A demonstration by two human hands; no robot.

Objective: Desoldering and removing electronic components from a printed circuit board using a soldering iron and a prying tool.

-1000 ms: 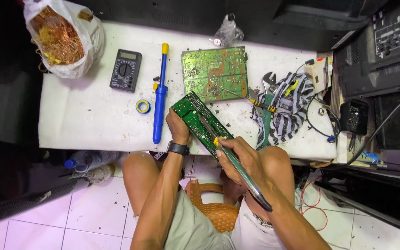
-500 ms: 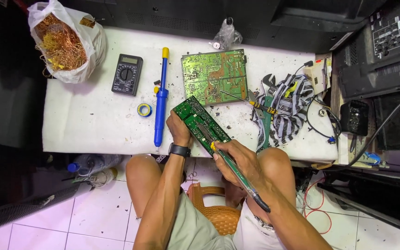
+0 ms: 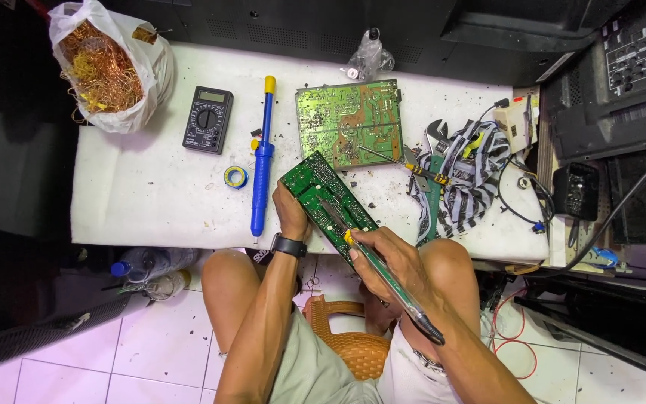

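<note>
Centrally, the left hand (image 3: 291, 213) grips the near edge of a narrow green circuit board (image 3: 328, 198), fingers wrapped tight, holding it tilted at the front edge of the white table (image 3: 136, 202), above the knees. Right hand (image 3: 386, 262): clenched pen-style round a soldering iron (image 3: 383, 273), its tip laid on the board's face near the middle, handle running back over the forearm. Whether the tip touches a joint is too small to tell. Left wrist: black watch (image 3: 288, 245). Just behind the held board, flat on the table: a larger green board (image 3: 349, 122), solder side up, untouched. Left of the boards: a blue desoldering pump (image 3: 262, 161) with yellow cap, lying lengthwise; a small solder reel (image 3: 235, 176) just beside it; a black multimeter (image 3: 208, 119) further left; a white bag of copper wire scrap (image 3: 106, 71) at the far left corner. Right of the boards: pliers (image 3: 420, 170) and other tools lying on a striped cloth (image 3: 465, 176), with loose cables beyond. Dark specks litter the tabletop. Progress, as a judgement: work on the narrow board is under way, iron applied; the pump lies idle, the larger board waits unhandled, and nothing shows how many joints remain.
</note>
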